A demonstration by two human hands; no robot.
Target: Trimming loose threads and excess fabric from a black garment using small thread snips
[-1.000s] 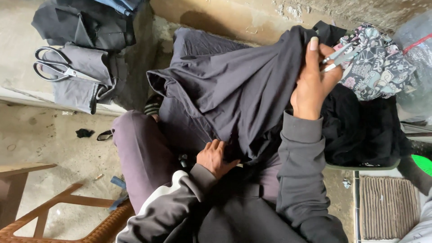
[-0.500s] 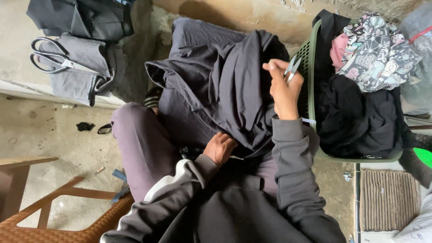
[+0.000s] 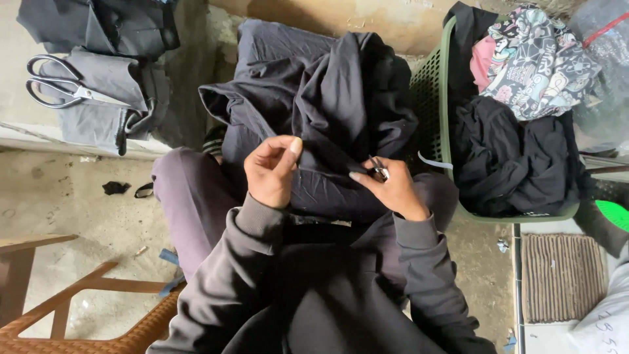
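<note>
1. Trimming step: dark garment (image 3: 314, 85) lies across the lap, left hand (image 3: 270, 172) fingers pinching its seam
2. Right hand (image 3: 388, 187) fingers grip small snips (image 3: 378, 169); next needs a taut thread, judging by this

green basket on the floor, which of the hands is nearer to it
Right. The right hand, holding small snips at the dark garment, sits just beside the green basket. The left hand pinches the fabric farther away, on the garment's other side.
</note>
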